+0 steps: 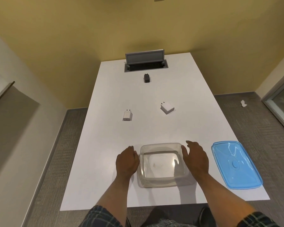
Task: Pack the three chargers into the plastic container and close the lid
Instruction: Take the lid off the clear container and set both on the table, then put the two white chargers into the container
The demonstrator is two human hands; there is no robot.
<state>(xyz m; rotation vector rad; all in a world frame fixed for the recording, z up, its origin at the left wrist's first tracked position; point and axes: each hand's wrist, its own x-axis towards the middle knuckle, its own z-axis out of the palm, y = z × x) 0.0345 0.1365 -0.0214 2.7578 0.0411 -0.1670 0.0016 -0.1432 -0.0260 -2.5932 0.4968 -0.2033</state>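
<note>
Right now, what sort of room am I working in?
Probably an office meeting room: a long white table with a flip-up grey cable hatch, grey carpet floor, and a glass-panelled door frame on the right.

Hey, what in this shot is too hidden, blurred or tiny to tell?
Head view only:
- Left hand fingertips: motion-blurred; contact with the container unclear.
- Black charger: too small for markings.
- Cable hatch interior: dark.
- Scrap on the floor: too small to identify.

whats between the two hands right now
The clear plastic container, empty and lidless. The left hand is at its left wall, the right hand at its right wall; the head view shows this. The blue lid lies further right.
</note>
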